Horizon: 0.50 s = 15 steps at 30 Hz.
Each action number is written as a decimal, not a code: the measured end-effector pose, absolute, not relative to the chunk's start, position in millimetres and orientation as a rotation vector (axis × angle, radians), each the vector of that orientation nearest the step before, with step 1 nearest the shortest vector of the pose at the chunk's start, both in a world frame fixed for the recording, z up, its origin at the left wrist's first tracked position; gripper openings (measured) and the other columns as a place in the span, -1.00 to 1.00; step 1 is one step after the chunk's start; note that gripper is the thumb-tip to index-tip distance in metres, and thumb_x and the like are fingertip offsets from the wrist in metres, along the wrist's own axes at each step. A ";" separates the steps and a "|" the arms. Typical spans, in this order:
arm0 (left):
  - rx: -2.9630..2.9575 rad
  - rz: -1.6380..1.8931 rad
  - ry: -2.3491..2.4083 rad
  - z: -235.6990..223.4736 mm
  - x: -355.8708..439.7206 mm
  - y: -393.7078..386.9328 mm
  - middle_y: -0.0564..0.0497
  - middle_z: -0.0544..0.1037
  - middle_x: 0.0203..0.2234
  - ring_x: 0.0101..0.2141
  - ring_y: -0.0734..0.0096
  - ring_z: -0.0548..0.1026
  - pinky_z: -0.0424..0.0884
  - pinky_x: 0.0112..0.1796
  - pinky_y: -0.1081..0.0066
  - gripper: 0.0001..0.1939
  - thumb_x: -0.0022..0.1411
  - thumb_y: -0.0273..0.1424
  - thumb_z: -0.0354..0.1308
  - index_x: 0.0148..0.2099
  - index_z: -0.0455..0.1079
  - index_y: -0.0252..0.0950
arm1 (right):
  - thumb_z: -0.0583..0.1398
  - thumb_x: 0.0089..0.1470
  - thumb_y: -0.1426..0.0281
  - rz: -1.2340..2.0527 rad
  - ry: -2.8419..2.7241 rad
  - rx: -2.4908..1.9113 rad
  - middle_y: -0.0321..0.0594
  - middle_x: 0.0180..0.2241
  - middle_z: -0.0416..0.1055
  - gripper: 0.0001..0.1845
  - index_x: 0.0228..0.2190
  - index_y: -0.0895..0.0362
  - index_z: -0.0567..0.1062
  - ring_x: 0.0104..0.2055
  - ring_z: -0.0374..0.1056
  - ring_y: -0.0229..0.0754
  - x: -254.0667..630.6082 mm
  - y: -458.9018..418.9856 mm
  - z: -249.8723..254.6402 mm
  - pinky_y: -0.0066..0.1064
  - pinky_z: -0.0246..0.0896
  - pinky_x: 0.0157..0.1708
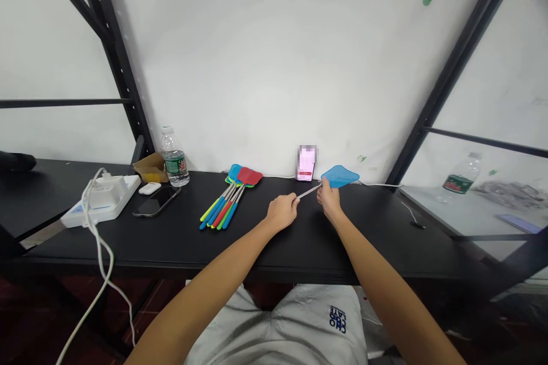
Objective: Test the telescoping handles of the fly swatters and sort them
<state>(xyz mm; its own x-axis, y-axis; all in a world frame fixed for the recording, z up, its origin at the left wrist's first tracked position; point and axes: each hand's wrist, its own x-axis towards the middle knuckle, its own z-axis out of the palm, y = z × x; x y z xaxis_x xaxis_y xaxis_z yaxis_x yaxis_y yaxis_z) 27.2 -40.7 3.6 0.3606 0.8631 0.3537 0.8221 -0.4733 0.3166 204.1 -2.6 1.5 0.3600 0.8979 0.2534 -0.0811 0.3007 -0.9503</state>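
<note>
blue swatter (341,176), bottle (175,164) beside carton (151,169)

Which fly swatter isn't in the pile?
The blue-headed swatter, held by the left hand and right hand; the other swatters lie bunched on the table.

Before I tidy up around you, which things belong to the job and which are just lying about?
Job, likely: blue swatter in left hand and right hand; swatter pile.
Lying about, apparently: water bottle; flat phone; white case; power strip; cardboard box; perhaps propped phone.
</note>
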 end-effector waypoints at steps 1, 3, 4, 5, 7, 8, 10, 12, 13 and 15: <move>2.525 0.731 1.565 3.5 27.2 -40.9 -0.05 0.57 -0.26 -0.22 0.22 0.53 0.34 -0.26 0.34 -0.69 0.41 -0.22 -0.18 -0.13 0.38 -0.15 | 0.13 0.09 0.10 0.790 -0.933 -1.049 -0.49 -0.74 -0.08 -0.56 -0.58 0.02 0.03 -0.73 -0.18 -0.39 203.8 -2.2 1.0 -0.46 -0.27 -0.78; 2.527 0.713 1.582 3.5 26.6 -41.1 -0.05 0.57 -0.26 -0.22 0.22 0.53 0.34 -0.25 0.34 -0.70 0.40 -0.24 -0.17 -0.13 0.38 -0.15 | 0.15 0.06 0.16 0.773 -0.877 -1.043 -0.49 -0.74 -0.08 -0.58 -0.58 0.02 0.03 -0.74 -0.17 -0.39 202.3 -2.0 -0.4 -0.47 -0.29 -0.79; 2.527 0.703 1.592 3.6 26.2 -41.1 -0.06 0.57 -0.25 -0.22 0.22 0.53 0.35 -0.24 0.33 -0.70 0.40 -0.25 -0.17 -0.13 0.38 -0.16 | 0.15 0.06 0.17 0.783 -0.883 -1.040 -0.49 -0.74 -0.09 -0.59 -0.59 0.02 0.03 -0.74 -0.17 -0.39 201.1 -2.4 -1.4 -0.47 -0.29 -0.79; 2.527 0.691 1.602 3.9 25.8 -41.1 -0.06 0.57 -0.25 -0.22 0.22 0.53 0.35 -0.24 0.33 -0.71 0.40 -0.26 -0.16 -0.13 0.38 -0.16 | 0.14 0.06 0.18 0.791 -0.892 -1.036 -0.49 -0.74 -0.10 -0.59 -0.59 0.02 0.02 -0.75 -0.17 -0.39 199.6 -2.9 -2.4 -0.47 -0.29 -0.79; 2.528 0.675 1.614 4.4 25.1 -41.0 -0.06 0.57 -0.24 -0.22 0.22 0.53 0.35 -0.23 0.32 -0.72 0.39 -0.27 -0.15 -0.13 0.38 -0.17 | 0.14 0.06 0.18 0.815 -0.906 -1.026 -0.49 -0.74 -0.11 -0.58 -0.60 0.02 0.01 -0.75 -0.18 -0.40 196.5 -4.3 -4.2 -0.48 -0.29 -0.79; 2.530 0.671 1.616 4.8 24.8 -41.0 -0.07 0.57 -0.24 -0.22 0.22 0.53 0.35 -0.23 0.32 -0.72 0.39 -0.28 -0.15 -0.13 0.38 -0.18 | 0.14 0.07 0.18 0.831 -0.908 -1.023 -0.49 -0.74 -0.10 -0.57 -0.60 0.02 0.01 -0.75 -0.18 -0.40 195.1 -5.0 -4.8 -0.49 -0.30 -0.79; 2.529 0.666 1.624 5.6 24.6 -41.5 -0.08 0.57 -0.24 -0.23 0.20 0.53 0.35 -0.23 0.30 -0.72 0.39 -0.28 -0.15 -0.13 0.38 -0.19 | 0.14 0.07 0.18 0.863 -0.898 -1.023 -0.50 -0.74 -0.10 -0.56 -0.61 0.03 0.01 -0.75 -0.18 -0.42 193.0 -6.1 -5.2 -0.52 -0.31 -0.79; 2.522 0.663 1.626 6.5 24.5 -42.4 -0.09 0.57 -0.22 -0.22 0.19 0.53 0.35 -0.23 0.29 -0.72 0.39 -0.28 -0.15 -0.13 0.38 -0.19 | 0.15 0.06 0.16 0.882 -0.880 -1.024 -0.50 -0.75 -0.10 -0.55 -0.61 0.04 0.01 -0.75 -0.18 -0.43 192.1 -6.8 -4.4 -0.53 -0.32 -0.78; 2.514 0.662 1.626 6.9 24.6 -43.0 -0.10 0.57 -0.22 -0.21 0.19 0.53 0.35 -0.22 0.29 -0.72 0.39 -0.28 -0.15 -0.13 0.38 -0.19 | 0.16 0.05 0.15 0.886 -0.876 -1.021 -0.51 -0.75 -0.11 -0.54 -0.61 0.04 0.01 -0.75 -0.18 -0.44 192.0 -7.2 -3.8 -0.54 -0.32 -0.78; 2.497 0.665 1.622 7.6 25.1 -43.8 -0.09 0.57 -0.21 -0.20 0.20 0.53 0.35 -0.22 0.30 -0.71 0.40 -0.27 -0.16 -0.12 0.38 -0.19 | 0.19 0.03 0.11 0.896 -0.895 -1.010 -0.52 -0.75 -0.12 -0.50 -0.61 0.04 0.01 -0.75 -0.19 -0.44 191.4 -8.1 -2.4 -0.54 -0.33 -0.78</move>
